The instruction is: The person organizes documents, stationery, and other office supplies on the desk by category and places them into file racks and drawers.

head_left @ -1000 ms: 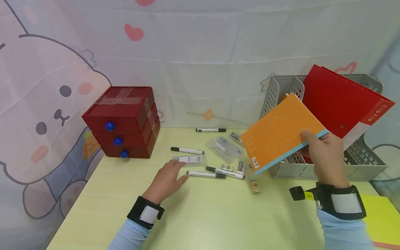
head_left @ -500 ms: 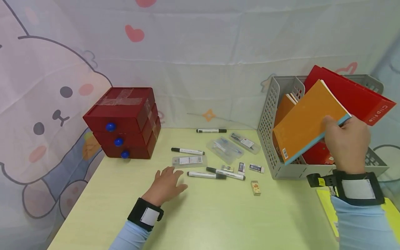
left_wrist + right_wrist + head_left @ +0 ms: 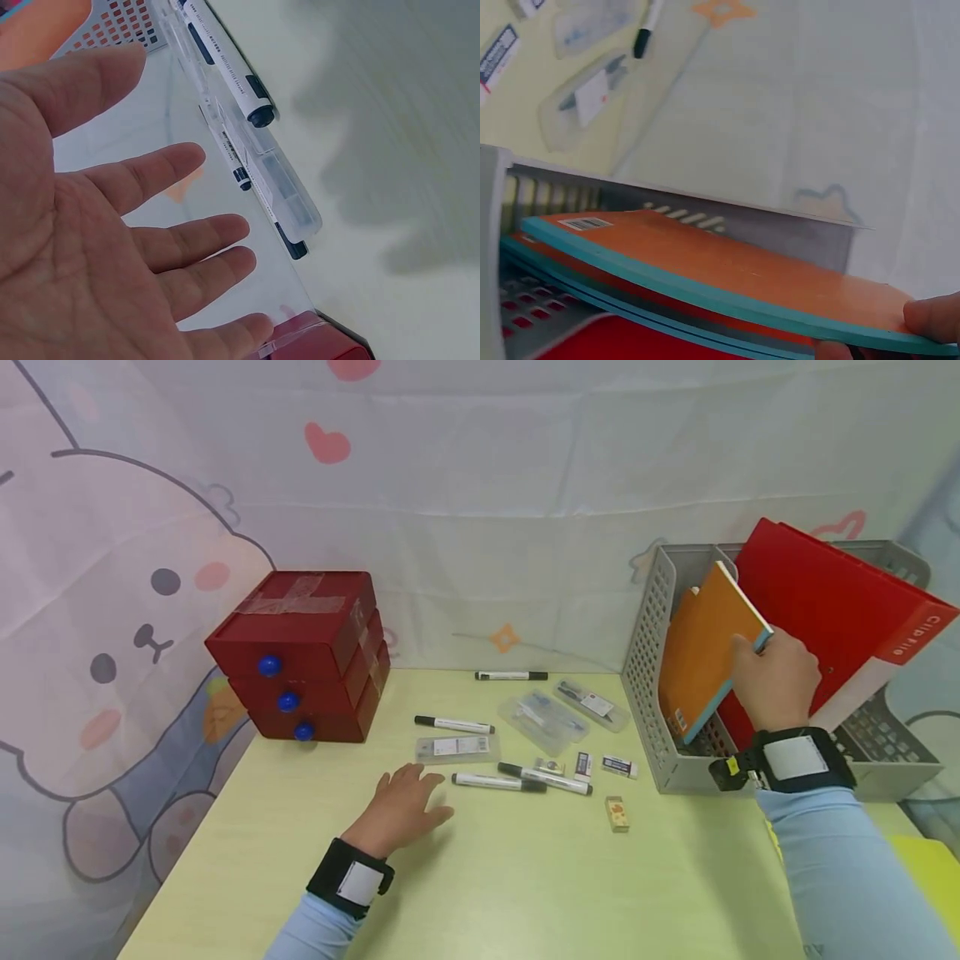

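Observation:
My right hand [image 3: 780, 681] pinches an orange notebook [image 3: 705, 647] by its blue spine, thumb on the cover. The notebook stands tilted inside the left compartment of a grey file holder [image 3: 649, 672]. In the right wrist view, more blue-spined notebooks [image 3: 592, 289] lie right beside it. A red clip file [image 3: 840, 602] leans in the holder to the right, partly behind my right hand. My left hand [image 3: 397, 810] hovers over the table with fingers loosely spread and nothing in them. Just beyond its fingertips lie a flat clear case [image 3: 456, 748] and a whiteboard marker [image 3: 491, 782].
More markers [image 3: 453, 724] and clear cases [image 3: 543, 720] lie mid-table. Erasers [image 3: 618, 767] and a small yellowish block [image 3: 617, 814] are near the holder. A red drawer box [image 3: 300, 652] with blue knobs stands back left. Something yellow [image 3: 926, 868] lies at the right edge.
The orange notebook, first held in front of the holder, moved right and then back left and down into its left compartment. My left hand has drawn back slightly from the clear case.

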`<action>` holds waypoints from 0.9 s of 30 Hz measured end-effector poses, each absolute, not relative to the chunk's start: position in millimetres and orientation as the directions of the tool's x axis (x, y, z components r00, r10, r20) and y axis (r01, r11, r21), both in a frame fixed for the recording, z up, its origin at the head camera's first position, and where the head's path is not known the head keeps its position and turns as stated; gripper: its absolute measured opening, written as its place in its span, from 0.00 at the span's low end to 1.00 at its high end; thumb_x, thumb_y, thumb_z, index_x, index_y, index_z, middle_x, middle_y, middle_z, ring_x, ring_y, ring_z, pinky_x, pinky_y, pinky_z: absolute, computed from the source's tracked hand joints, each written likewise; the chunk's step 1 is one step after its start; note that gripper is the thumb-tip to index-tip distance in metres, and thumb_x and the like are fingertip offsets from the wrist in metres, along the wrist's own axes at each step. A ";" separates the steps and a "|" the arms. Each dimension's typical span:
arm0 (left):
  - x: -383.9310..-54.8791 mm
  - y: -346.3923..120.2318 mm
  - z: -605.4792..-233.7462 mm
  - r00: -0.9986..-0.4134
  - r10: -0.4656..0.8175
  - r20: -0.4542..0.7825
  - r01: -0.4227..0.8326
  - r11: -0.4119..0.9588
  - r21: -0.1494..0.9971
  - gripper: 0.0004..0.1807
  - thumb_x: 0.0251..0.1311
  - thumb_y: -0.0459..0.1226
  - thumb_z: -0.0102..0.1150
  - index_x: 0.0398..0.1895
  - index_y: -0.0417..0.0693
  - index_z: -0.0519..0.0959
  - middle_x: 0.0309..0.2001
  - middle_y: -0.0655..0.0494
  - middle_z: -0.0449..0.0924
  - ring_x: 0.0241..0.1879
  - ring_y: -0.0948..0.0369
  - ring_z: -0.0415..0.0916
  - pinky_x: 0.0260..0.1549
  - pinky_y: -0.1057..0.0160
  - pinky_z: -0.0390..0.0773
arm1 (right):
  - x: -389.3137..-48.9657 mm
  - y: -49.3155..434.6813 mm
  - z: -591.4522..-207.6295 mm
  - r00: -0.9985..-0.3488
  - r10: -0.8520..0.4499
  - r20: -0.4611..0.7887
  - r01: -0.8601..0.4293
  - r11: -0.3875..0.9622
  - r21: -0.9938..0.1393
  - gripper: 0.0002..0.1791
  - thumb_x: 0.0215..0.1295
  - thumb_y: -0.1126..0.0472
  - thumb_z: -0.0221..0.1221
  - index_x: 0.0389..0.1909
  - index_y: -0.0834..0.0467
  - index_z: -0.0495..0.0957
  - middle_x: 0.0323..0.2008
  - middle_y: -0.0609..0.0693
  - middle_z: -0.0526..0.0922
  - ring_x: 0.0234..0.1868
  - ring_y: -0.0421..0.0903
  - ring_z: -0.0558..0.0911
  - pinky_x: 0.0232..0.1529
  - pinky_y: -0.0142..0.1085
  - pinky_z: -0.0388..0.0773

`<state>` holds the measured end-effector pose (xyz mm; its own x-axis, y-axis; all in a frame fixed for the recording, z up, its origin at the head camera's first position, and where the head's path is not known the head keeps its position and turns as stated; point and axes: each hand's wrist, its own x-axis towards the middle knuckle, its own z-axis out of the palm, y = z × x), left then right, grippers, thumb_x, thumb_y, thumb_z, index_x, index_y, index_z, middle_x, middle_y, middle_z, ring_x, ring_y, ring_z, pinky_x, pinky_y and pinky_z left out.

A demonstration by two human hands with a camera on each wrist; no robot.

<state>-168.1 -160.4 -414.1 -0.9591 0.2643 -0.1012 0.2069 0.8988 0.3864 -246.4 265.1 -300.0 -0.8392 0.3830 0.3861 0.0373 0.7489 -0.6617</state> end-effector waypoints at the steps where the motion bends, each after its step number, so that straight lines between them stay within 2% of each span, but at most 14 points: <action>1: -168.1 -160.8 -414.6 -0.959 0.264 -0.103 0.206 0.899 0.387 0.28 0.64 0.46 0.64 0.61 0.39 0.75 0.64 0.34 0.68 0.68 0.39 0.60 0.66 0.34 0.54 | -251.0 265.1 -304.8 -0.846 0.381 0.373 0.041 0.745 -0.666 0.24 0.75 0.51 0.46 0.20 0.63 0.63 0.13 0.54 0.63 0.13 0.52 0.63 0.11 0.38 0.58; 5: -168.1 -162.1 -415.5 -0.958 0.266 -0.105 0.209 0.902 0.379 0.28 0.64 0.46 0.64 0.61 0.39 0.76 0.64 0.34 0.68 0.68 0.39 0.60 0.66 0.34 0.54 | -268.1 263.9 -325.7 -0.861 0.387 0.330 0.059 0.720 -0.692 0.24 0.76 0.49 0.47 0.23 0.62 0.63 0.15 0.55 0.64 0.16 0.52 0.65 0.11 0.38 0.59; 9: -168.6 -163.1 -415.1 -0.955 0.280 -0.097 0.225 0.900 0.374 0.27 0.64 0.46 0.64 0.60 0.38 0.76 0.64 0.34 0.69 0.67 0.39 0.61 0.65 0.36 0.56 | -280.2 265.6 -346.4 -0.901 0.345 0.264 0.084 0.734 -0.674 0.25 0.76 0.51 0.48 0.20 0.62 0.64 0.13 0.53 0.62 0.15 0.51 0.64 0.12 0.37 0.60; 13: -169.4 -163.8 -414.5 -0.953 0.286 -0.096 0.232 0.900 0.369 0.27 0.64 0.46 0.64 0.60 0.39 0.76 0.63 0.34 0.69 0.66 0.40 0.62 0.65 0.38 0.57 | -282.8 270.2 -359.3 -0.941 0.303 0.149 0.160 0.789 -0.593 0.26 0.74 0.53 0.49 0.16 0.63 0.66 0.12 0.53 0.64 0.15 0.51 0.66 0.13 0.38 0.64; 19: -169.8 -162.8 -415.1 -0.955 0.279 -0.103 0.224 0.903 0.368 0.27 0.63 0.46 0.64 0.60 0.39 0.77 0.63 0.35 0.69 0.66 0.41 0.62 0.66 0.39 0.57 | -278.9 273.9 -362.1 -0.955 0.289 0.069 0.231 0.869 -0.437 0.26 0.72 0.50 0.49 0.18 0.65 0.71 0.15 0.57 0.73 0.20 0.56 0.72 0.18 0.43 0.75; 27: -171.1 -161.0 -417.0 -0.953 0.278 -0.119 0.217 0.903 0.372 0.27 0.64 0.46 0.64 0.61 0.40 0.76 0.64 0.35 0.68 0.67 0.41 0.62 0.67 0.39 0.56 | -279.6 278.9 -360.5 -0.942 0.335 0.018 0.303 0.872 -0.384 0.29 0.73 0.46 0.50 0.19 0.65 0.69 0.15 0.58 0.70 0.20 0.57 0.72 0.19 0.44 0.74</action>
